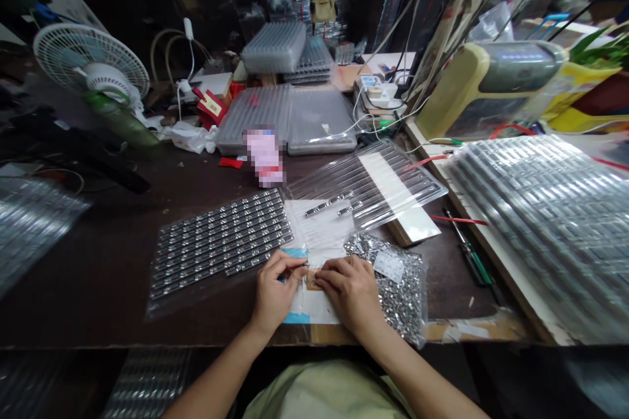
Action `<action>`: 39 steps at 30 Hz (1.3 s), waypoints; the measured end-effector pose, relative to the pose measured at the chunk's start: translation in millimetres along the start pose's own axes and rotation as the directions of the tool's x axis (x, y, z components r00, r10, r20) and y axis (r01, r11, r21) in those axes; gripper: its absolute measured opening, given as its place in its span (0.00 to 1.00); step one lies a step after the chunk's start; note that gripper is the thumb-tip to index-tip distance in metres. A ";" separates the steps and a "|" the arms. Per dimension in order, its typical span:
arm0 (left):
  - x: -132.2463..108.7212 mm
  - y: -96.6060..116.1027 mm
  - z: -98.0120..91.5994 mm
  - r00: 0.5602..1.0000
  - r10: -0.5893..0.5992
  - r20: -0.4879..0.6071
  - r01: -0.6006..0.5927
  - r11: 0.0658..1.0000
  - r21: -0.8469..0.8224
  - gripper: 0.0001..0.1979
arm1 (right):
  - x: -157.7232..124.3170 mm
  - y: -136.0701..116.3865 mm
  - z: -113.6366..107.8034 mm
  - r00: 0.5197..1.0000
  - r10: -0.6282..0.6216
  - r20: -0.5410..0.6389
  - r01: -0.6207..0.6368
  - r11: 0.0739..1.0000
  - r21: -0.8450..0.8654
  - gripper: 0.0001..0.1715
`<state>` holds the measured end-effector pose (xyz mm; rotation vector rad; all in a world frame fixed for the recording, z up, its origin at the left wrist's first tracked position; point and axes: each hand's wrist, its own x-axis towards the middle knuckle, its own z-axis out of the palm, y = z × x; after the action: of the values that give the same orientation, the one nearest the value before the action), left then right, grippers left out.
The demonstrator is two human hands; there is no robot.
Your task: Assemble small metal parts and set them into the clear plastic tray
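The left hand [276, 294] was pinching a small thin metal piece [303, 266] between thumb and fingertips, its long axis lying crosswise and pointing toward the right hand [348, 289]. That hand pressed its fingers down on a small tan patch [314, 281] on a white sheet [319, 229]. Just beside them lay a clear bag of metal bits [393, 294], and to the left, a plastic sheet of metal strips [221, 242] in rows.

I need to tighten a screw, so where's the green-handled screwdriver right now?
In the head view, the green-handled screwdriver lies on the dark workbench right of the bag of small metal parts, next to the wooden ledge.
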<state>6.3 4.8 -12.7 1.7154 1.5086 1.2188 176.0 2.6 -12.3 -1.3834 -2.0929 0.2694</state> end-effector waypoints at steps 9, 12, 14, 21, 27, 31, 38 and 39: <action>-1.9 0.3 3.2 0.999 -0.014 0.038 0.014 1.000 -0.003 0.05 | -7.4 26.6 -21.4 0.964 -0.235 0.126 0.259 0.939 -0.226 0.14; 0.4 2.6 2.4 0.998 -0.037 0.049 0.037 0.999 0.007 0.05 | -6.7 28.2 -24.8 0.951 -0.257 0.170 0.293 0.924 -0.246 0.11; 3.6 5.8 0.9 0.997 -0.053 0.058 0.053 0.999 0.010 0.05 | -5.6 26.3 -24.5 0.950 -0.246 0.191 0.292 0.918 -0.270 0.08; 7.3 21.5 8.8 0.985 0.064 0.160 -0.078 0.993 0.086 0.06 | -9.0 27.8 -21.6 0.972 -0.190 0.137 0.222 0.935 -0.276 0.09; -1.7 21.3 25.2 0.958 0.133 0.252 -0.179 0.969 0.169 0.06 | -15.9 35.6 -21.1 0.992 -0.119 0.039 0.123 0.985 -0.123 0.10; -1.6 19.1 26.0 0.952 0.133 0.277 -0.190 0.962 0.194 0.06 | -16.1 35.6 -20.3 0.994 -0.106 0.035 0.109 0.990 -0.091 0.10; -3.0 17.5 27.7 0.946 0.134 0.297 -0.191 0.966 0.173 0.04 | -15.3 34.7 -20.2 0.995 -0.097 0.018 0.099 0.992 -0.079 0.11; -3.7 18.0 28.0 0.947 0.139 0.290 -0.190 0.969 0.157 0.04 | -14.7 34.7 -21.1 0.995 -0.102 0.012 0.103 0.992 -0.077 0.12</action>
<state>39.6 1.8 -10.6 2.0733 1.3633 0.8906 218.9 1.2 -17.6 -1.3159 -2.1935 0.1527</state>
